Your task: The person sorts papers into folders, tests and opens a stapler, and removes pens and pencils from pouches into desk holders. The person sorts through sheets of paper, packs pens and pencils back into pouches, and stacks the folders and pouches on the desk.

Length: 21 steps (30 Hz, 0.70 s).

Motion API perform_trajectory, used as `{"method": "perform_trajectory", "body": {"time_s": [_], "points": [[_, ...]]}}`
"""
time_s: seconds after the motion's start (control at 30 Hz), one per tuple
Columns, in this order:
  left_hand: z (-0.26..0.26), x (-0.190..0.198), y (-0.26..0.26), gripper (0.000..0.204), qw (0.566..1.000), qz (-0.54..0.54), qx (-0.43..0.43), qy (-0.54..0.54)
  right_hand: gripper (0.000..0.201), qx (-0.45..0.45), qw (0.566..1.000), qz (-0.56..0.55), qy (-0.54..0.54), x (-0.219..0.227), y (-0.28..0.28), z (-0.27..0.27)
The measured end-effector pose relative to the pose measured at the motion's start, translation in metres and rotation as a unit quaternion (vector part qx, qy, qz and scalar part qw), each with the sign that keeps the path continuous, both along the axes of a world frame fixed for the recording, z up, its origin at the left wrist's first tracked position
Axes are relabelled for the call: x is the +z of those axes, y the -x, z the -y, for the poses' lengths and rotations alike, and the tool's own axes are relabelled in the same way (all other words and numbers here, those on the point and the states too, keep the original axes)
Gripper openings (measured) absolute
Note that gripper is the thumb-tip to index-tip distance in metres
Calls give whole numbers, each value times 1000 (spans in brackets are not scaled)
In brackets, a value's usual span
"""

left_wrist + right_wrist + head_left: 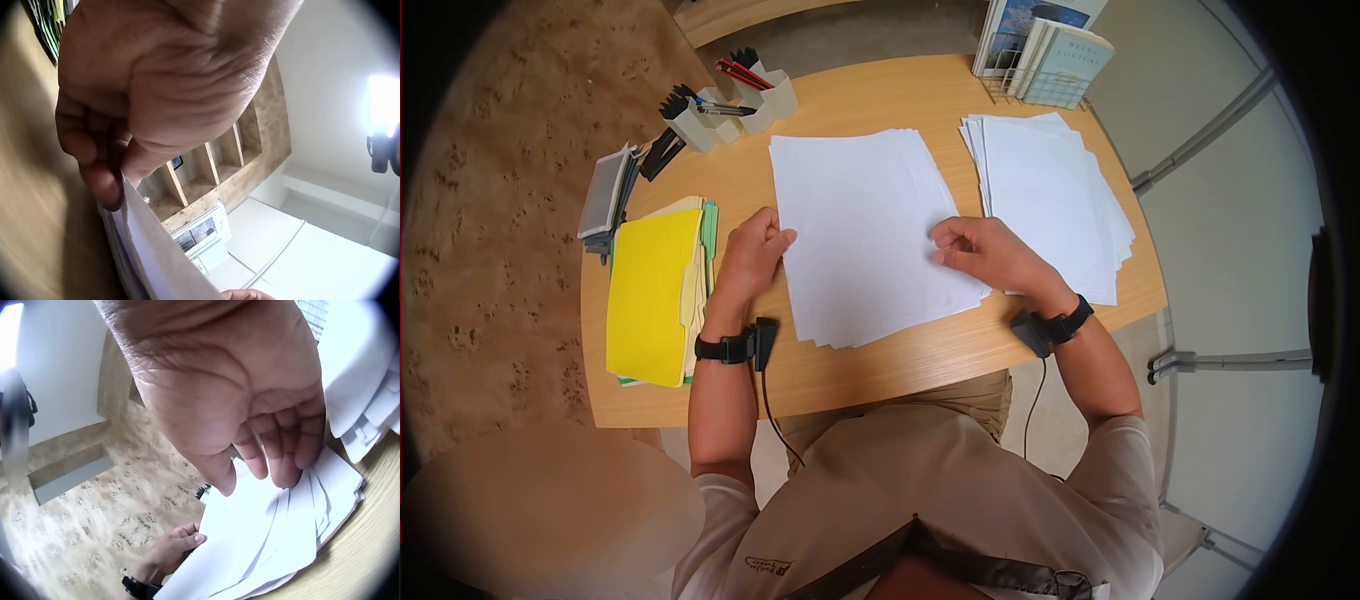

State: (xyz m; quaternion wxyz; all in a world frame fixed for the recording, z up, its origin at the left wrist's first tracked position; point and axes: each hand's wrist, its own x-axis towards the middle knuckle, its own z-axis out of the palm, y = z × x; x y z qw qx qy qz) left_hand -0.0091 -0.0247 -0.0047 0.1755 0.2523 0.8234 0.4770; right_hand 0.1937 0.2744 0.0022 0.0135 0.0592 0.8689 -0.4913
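A fanned stack of white paper sheets [860, 230] lies in the middle of the desk, its edges uneven. At its left edge my left hand [752, 252] pinches paper between thumb and fingers; the left wrist view shows the sheet edge [134, 231] rising from that pinch. My right hand [990, 252] is over the stack's right edge, fingers loosely bent and thumb apart from them. In the right wrist view its fingertips [287, 475] overlap the spread sheets [250, 544]. A second pile of white paper [1050, 200] lies just beyond the right hand.
Yellow and green folders [655, 290] are piled at the desk's left. Behind them stand a dark-framed grey holder [605, 195] and white cups [705, 125] of pens and pencils. A wire rack [1040, 85] with books occupies the back right corner, near a white panel [1240, 200].
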Motion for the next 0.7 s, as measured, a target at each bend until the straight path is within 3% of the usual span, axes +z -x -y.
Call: {"method": "perform_trajectory", "body": {"time_s": [0.07,0.2,0.3,0.33,0.4,0.43,0.47,0.5,0.53,0.57,0.6,0.63,0.7], "points": [[2,1,4,22,990,-97,5,98,25,1,1000,-7,-24,1,1,3],[4,2,8,20,984,-125,66,111,26,22,994,-35,-98,1,1,4],[7,-1,16,22,941,-224,186,-172,27,23,994,-25,-108,1,1,4],[7,9,11,22,941,-224,186,-172,27,23,994,-25,-108,5,0,4],[8,36,-5,17,916,-202,220,-267,31,-6,998,61,-20,14,1,4],[12,36,-6,12,907,-251,197,-275,31,-5,998,59,-21,14,4,1],[13,37,-8,12,906,-252,198,-276,41,-41,991,53,113,12,6,-4],[13,37,-11,12,892,-345,159,-244,52,-75,966,47,244,11,7,-8],[11,40,-16,12,869,-434,118,-208,52,-73,966,46,243,13,7,-12],[6,42,-21,17,836,-497,105,-210,62,-56,923,23,379,15,6,-15],[6,47,-30,23,843,-492,82,-202,72,-39,861,-1,507,20,5,-19],[3,46,-32,25,841,-502,51,-193,79,56,812,-12,581,29,3,-26],[-4,36,-33,30,844,-503,5,-186,80,38,801,-10,597,27,4,-26]]}}
